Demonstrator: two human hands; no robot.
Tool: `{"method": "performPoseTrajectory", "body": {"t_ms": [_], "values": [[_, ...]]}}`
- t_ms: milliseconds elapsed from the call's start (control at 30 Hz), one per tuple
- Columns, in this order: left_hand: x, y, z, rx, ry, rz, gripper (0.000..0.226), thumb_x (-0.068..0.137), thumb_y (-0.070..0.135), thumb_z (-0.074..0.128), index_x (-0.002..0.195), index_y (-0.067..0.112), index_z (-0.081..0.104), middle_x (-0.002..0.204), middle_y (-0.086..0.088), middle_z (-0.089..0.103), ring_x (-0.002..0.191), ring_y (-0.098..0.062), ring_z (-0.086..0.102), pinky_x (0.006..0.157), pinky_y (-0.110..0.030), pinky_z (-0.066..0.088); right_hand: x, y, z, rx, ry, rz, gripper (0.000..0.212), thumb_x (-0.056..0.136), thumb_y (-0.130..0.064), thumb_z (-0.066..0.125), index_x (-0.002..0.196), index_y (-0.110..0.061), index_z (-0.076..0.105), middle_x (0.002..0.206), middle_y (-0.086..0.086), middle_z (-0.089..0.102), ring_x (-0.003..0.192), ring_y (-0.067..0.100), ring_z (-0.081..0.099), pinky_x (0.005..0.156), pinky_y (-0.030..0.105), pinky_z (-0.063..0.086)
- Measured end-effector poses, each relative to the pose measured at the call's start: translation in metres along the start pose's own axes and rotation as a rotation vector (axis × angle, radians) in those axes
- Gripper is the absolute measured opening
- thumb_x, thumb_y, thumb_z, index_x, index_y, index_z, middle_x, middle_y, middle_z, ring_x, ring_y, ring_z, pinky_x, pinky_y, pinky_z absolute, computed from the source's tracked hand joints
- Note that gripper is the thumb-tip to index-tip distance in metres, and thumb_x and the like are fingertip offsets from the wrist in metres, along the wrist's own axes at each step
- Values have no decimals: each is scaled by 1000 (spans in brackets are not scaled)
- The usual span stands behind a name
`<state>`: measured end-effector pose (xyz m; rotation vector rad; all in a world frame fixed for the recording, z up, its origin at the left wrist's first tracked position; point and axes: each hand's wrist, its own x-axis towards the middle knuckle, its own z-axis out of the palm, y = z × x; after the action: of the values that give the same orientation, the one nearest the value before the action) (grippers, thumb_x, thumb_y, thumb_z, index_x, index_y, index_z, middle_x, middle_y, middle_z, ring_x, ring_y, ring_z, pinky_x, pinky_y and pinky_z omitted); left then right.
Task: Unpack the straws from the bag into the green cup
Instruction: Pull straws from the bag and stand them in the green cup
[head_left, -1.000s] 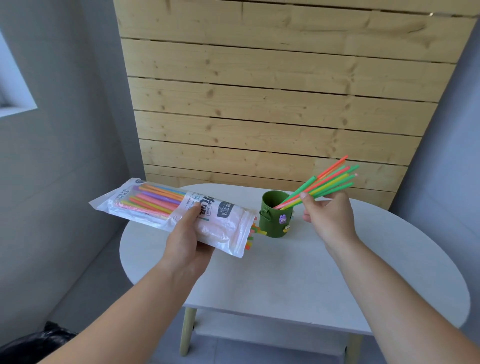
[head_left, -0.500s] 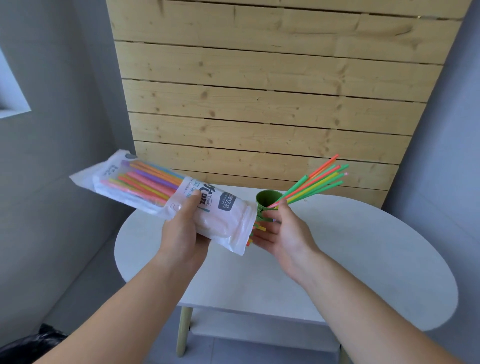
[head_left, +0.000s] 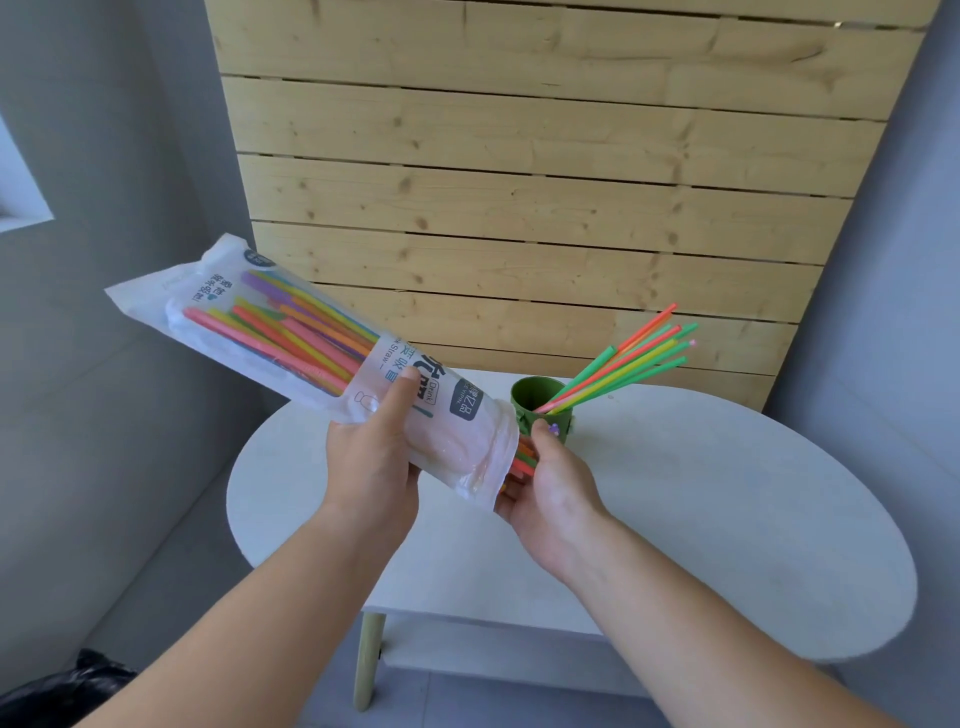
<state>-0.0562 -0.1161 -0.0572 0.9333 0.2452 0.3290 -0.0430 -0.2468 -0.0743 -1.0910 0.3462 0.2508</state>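
My left hand (head_left: 379, 457) grips the clear plastic straw bag (head_left: 291, 338) around its middle and holds it tilted, closed end up-left, open end down-right. Several coloured straws fill the bag. Straw ends (head_left: 522, 460) poke out of the open mouth, and my right hand (head_left: 545, 483) closes its fingers on them just below the mouth. Behind my right hand stands the green cup (head_left: 535, 397) on the white table (head_left: 727, 509). Several straws (head_left: 628, 364) lean out of the cup toward the upper right.
A wooden slat panel (head_left: 519, 182) rises behind the table. Grey walls stand on both sides. A black bag (head_left: 62, 691) lies on the floor at lower left. A lower shelf (head_left: 467, 649) and a pale leg (head_left: 369, 660) show under the tabletop.
My right hand let go of the straws in the cup and came down-left to the bag's mouth, closing on the protruding ends. My left hand raised and tilted the bag.
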Motion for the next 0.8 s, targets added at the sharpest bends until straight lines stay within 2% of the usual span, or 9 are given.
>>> {"method": "performPoseTrajectory", "body": {"t_ms": [100,167,233,333,467,600,700,800], "values": [[3,1,-6,-3,23,-29,23,95,15,70,117,10,70,106,-7,80,97,-22,77,88,-38,62,0,0,-2,-131,21,-68,38,105,-38,40,100,-10,66,80,10,72,72,25,68,65,36,59],[6,0,-13,-31,49,-81,27,96,16,70,121,8,69,113,-9,79,100,-22,77,94,-39,60,1,-1,-6,-394,74,-198,36,104,-36,41,100,-9,65,77,7,67,60,20,60,52,28,49],[9,-2,-19,-62,63,-131,30,97,17,69,124,7,68,119,-11,77,105,-23,76,97,-41,58,1,-1,-10,-531,87,-305,31,102,-33,45,90,-9,61,72,6,58,53,19,48,47,26,38],[15,-4,-23,-103,77,-172,24,98,16,67,121,8,69,119,-10,77,106,-23,76,98,-43,58,2,-3,-12,-481,61,-340,29,101,-30,51,83,-8,55,65,6,51,46,17,40,43,26,32],[19,-7,-26,-144,92,-205,31,96,17,69,126,8,68,119,-8,77,108,-23,75,101,-44,56,1,-4,-12,-471,43,-364,24,99,-25,57,93,-2,61,64,5,55,43,14,48,43,27,43],[21,-8,-28,-184,89,-233,28,98,17,65,125,9,68,122,-8,76,110,-23,74,103,-42,55,3,-8,-15,-466,62,-432,19,99,-20,57,101,-1,62,63,8,56,41,11,48,43,27,45],[23,-7,-29,-209,99,-257,20,100,18,63,117,12,70,120,-7,77,107,-22,75,101,-41,55,5,-14,-18,-478,105,-482,20,100,-23,55,102,-4,62,66,8,56,40,10,48,43,26,44],[25,-6,-28,-222,118,-261,16,100,18,63,114,12,69,121,-6,76,106,-21,75,99,-41,56,6,-16,-20,-471,118,-466,30,101,-31,52,103,-2,60,67,11,55,40,11,47,41,27,42]]}}
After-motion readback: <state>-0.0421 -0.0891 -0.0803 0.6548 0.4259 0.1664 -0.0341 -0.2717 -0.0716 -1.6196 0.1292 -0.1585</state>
